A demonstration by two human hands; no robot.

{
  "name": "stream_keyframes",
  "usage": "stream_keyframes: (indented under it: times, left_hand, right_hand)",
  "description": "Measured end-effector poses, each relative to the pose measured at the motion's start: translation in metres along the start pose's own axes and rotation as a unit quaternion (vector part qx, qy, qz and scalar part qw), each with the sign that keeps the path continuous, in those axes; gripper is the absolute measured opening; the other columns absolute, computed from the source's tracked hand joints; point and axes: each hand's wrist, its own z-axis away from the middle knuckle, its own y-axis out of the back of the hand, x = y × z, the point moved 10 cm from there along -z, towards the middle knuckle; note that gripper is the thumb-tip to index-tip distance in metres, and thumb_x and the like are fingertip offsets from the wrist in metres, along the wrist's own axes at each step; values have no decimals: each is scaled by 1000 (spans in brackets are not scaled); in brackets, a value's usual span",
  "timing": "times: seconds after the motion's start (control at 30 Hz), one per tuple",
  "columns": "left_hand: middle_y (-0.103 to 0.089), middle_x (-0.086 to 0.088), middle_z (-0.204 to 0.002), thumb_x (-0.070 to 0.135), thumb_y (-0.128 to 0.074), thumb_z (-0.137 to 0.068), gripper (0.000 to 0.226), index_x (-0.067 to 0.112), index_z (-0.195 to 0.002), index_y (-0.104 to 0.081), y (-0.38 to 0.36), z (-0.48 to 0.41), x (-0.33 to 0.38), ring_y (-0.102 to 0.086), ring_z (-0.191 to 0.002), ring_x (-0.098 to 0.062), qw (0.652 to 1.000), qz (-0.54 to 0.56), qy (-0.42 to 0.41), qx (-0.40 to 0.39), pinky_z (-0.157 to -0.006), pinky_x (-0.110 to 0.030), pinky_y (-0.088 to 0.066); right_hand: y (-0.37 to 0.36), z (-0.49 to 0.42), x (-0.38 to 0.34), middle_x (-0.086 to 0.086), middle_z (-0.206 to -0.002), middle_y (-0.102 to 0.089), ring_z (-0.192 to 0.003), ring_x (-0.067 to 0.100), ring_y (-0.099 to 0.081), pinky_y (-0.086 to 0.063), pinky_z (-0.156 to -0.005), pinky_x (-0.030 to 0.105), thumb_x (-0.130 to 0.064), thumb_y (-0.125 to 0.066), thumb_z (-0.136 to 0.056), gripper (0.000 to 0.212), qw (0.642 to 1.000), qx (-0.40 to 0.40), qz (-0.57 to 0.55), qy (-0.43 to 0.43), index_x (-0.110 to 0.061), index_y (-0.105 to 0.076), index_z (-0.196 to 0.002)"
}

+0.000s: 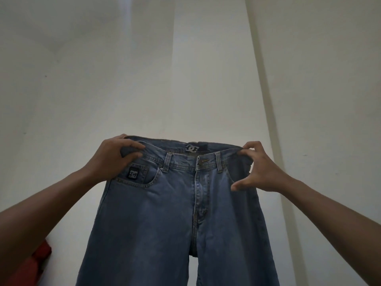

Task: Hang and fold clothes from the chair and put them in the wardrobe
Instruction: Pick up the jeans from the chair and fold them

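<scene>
Jeans [165,213] of blue denim hang in the air in front of the person, held up by the waistband [185,162] at both ends, front side toward the camera. The left hand [111,159] grips the left corner of the waistband, its fingers curled over the top edge and bunching the cloth a little just above the front pocket. The right hand [261,170] holds the right corner, its fingertips hooked and pinching the top edge, while its thumb [237,185] stretches down and lies against the denim at the hip. Both bare forearms reach up from the lower corners of the view. Between the hands the waistband runs nearly level and slightly slack, with belt loops [168,159] on either side of the closed fly [196,193] and a dark woven label [192,148] showing inside the back of the waist. A small dark patch with a pale logo [133,174] sits on the coin pocket below the left hand. The two legs hang straight down and leave the view at the bottom, a narrow gap showing between them. Behind the jeans is a pale wall [92,79], crossed on the right by a lighter slanting strip [268,112]; what that strip is cannot be told. A red object [35,263], blurred, shows at the lower left edge under the left forearm.
</scene>
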Motion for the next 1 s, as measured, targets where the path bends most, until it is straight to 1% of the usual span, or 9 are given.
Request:
stream_keyframes:
  times: [0.1, 0.17, 0.33, 0.43, 0.5, 0.63, 0.8, 0.9, 1.0]
  left_hand:
    - [-65, 10, -97, 52, -90, -50, 61, 32, -106, -72, -12, 1, 0, -64, -90, -7, 997, 22, 58, -55, -78, -25, -53]
    - [-62, 13, -103, 60, -92, -34, 88, 31, -113, -70, -22, 3, -2, -62, -95, -1, 992, 39, 83, -89, -80, -22, -52]
    - [-53, 10, -119, 33, -100, -42, 109, 24, -140, -52, -51, 6, -1, -54, -108, -10, 986, 15, 110, -127, -91, -20, -43]
    - [-52, 6, -124, 32, -99, -45, 114, 20, -145, -46, -64, 9, -7, -51, -116, -15, 980, 3, 150, -133, -98, -25, -42]
    - [-52, 3, -131, 35, -99, -43, 117, 20, -146, -45, -75, 14, -12, -50, -122, -17, 972, 8, 186, -144, -105, -33, -44]
    - [-48, -1, -146, 34, -100, -42, 120, 15, -147, -44, -102, 24, -7, -45, -133, -19, 955, 87, 239, -152, -111, -40, -42]
    - [-41, 0, -153, 28, -98, -52, 117, 14, -151, -37, -127, 23, 22, -38, -140, -16, 942, 168, 246, -157, -113, -35, -36]
    - [-40, 0, -153, 31, -97, -55, 118, 15, -153, -33, -139, 17, 48, -42, -137, -16, 941, 187, 224, -172, -112, -36, -39]
    - [-40, 1, -152, 32, -95, -59, 116, 18, -154, -30, -149, 17, 71, -45, -134, -16, 940, 199, 202, -189, -110, -38, -43]
  right_hand:
    - [7, 1, 4, -13, -130, -26, -114, 2, -42, -38, -96, 14, -50, -96, -36, 118, 999, 33, -1, -10, -5, -50, -135]
    - [10, 1, 10, -7, -133, -26, -116, 6, -42, -37, -99, 16, -42, -99, -38, 113, 998, 57, -1, -22, -5, -51, -134]
    - [14, -1, 32, 9, -134, -42, -116, 19, -51, -38, -92, 19, -13, -92, -62, 79, 993, 86, 14, -76, -9, -56, -133]
    - [6, -1, 46, 12, -131, -58, -115, 24, -58, -46, -96, 30, -17, -92, -63, 83, 991, 63, -16, -113, -6, -54, -136]
    - [1, 3, 56, 10, -125, -61, -110, 22, -59, -51, -96, 35, -20, -93, -64, 81, 982, 51, -106, -148, -4, -56, -134]
    - [-19, 10, 50, 16, -109, -66, -87, 21, -65, -56, -71, 28, -11, -90, -68, 52, 960, 28, -213, -182, -12, -65, -114]
    - [-39, 15, 26, 15, -97, -61, -72, 22, -66, -57, -56, 30, -2, -86, -72, 46, 923, 49, -328, -197, -8, -57, -107]
    - [-47, 13, 13, 18, -99, -62, -73, 27, -69, -61, -62, 38, -1, -85, -71, 45, 882, 64, -416, -211, -10, -56, -104]
    - [-51, 11, 0, 19, -104, -63, -80, 31, -72, -62, -70, 47, -5, -87, -71, 46, 869, 77, -441, -212, -12, -56, -104]
